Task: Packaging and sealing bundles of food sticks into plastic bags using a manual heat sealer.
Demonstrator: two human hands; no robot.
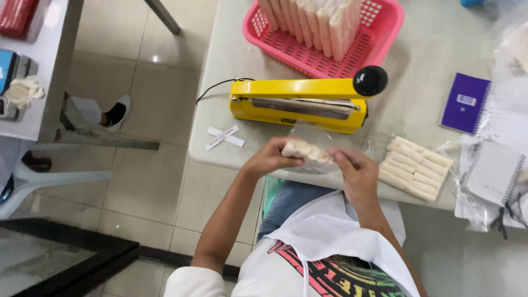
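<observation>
Clear plastic wraps the bundle of pale sticks (pixel 306 151) that the left hand (pixel 269 159) and right hand (pixel 356 175) clamp from both ends at the table edge (pixel 220 157), just before the yellow sealer (pixel 300 103). Bagging looks underway; next, the open bag mouth likely needs squaring and flattening to fit under the sealer's raised arm.
</observation>
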